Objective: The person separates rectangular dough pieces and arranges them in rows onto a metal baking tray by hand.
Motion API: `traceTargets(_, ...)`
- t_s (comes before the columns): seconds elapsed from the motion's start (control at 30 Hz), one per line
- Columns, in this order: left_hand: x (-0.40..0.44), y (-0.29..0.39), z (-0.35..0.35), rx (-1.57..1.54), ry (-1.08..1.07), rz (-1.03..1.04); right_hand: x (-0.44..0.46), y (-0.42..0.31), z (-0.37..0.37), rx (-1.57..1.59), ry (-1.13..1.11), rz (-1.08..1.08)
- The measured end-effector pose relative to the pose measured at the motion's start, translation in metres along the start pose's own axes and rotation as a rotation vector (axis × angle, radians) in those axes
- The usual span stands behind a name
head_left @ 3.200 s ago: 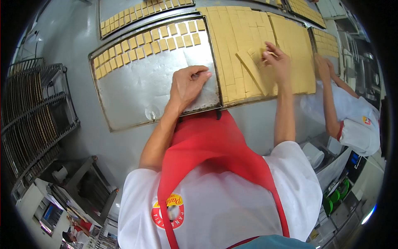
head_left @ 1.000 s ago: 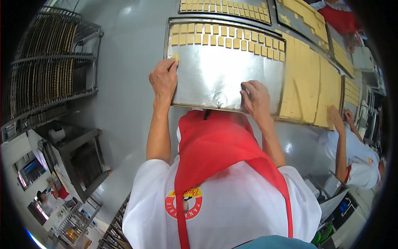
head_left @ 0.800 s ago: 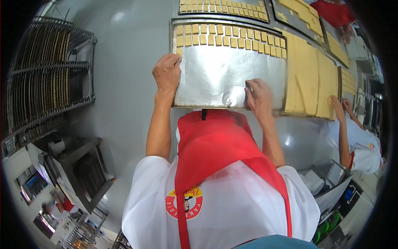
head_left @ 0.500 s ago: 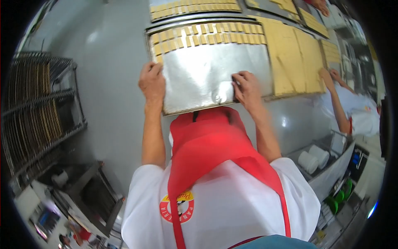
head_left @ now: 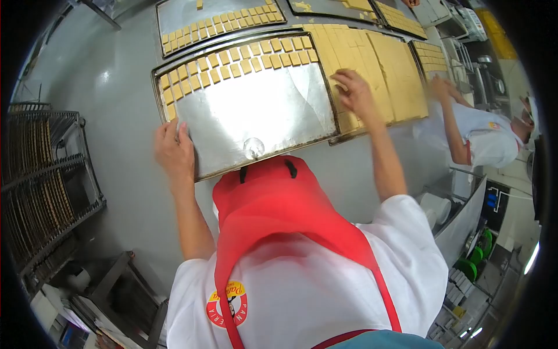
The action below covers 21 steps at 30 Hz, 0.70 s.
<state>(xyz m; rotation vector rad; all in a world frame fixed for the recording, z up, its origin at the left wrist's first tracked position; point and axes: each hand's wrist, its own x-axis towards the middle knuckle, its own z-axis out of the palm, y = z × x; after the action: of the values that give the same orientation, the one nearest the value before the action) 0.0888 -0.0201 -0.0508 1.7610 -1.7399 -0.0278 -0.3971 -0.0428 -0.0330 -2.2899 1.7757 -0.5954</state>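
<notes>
Off to the left stands a tall metal rack (head_left: 46, 171), its levels packed with sheets seen edge-on. Centrally, the person's white shirt (head_left: 296, 279) fills the lower middle, with a red apron (head_left: 290, 200) over it. At the right, a co-worker (head_left: 494, 142) in white reaches toward a smaller tray of yellow pieces (head_left: 429, 52). Ahead of the apron lies a metal baking tray (head_left: 250, 110), bare over its near part. Touching or just beside its right edge is a broad yellow sheet (head_left: 346, 49), cut into strips on the left and smoother on the right. Beyond the baking tray, a far tray (head_left: 180, 17) bears two rows near its closer edge. The person's right hand (head_left: 356, 92) hovers around the sheet's left part, fingers bent and partly open; whether it has hold of anything cannot be told. The left hand (head_left: 175, 148) is at the baking tray's left edge, thumb and fingers a little apart, with nothing visible between them. Smallest are the yellow rectangles (head_left: 244, 52), in two rows along the baking tray's far side, plus a single piece (head_left: 171, 110) just beyond the left fingertips.
</notes>
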Motion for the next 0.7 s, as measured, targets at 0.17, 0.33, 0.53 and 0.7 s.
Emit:
traceTargets(0.17,-0.028,0.057,0.011,-0.058,-0.074,-0.011,0.012,0.110,-0.049,-0.068,-0.279,-0.077)
traceTargets(0.33,-0.047,0.113,0.029,-0.116,-0.157,-0.105,0.018,0.148,-0.060,-0.024,-0.599,-0.057)
traceTargets(0.53,-0.067,0.166,0.037,-0.106,-0.189,-0.145,0.041,0.162,-0.055,-0.045,-0.650,-0.190)
traceTargets(0.7,-0.083,0.179,0.043,-0.075,-0.174,-0.174,0.067,0.164,-0.062,-0.080,-0.797,-0.107)
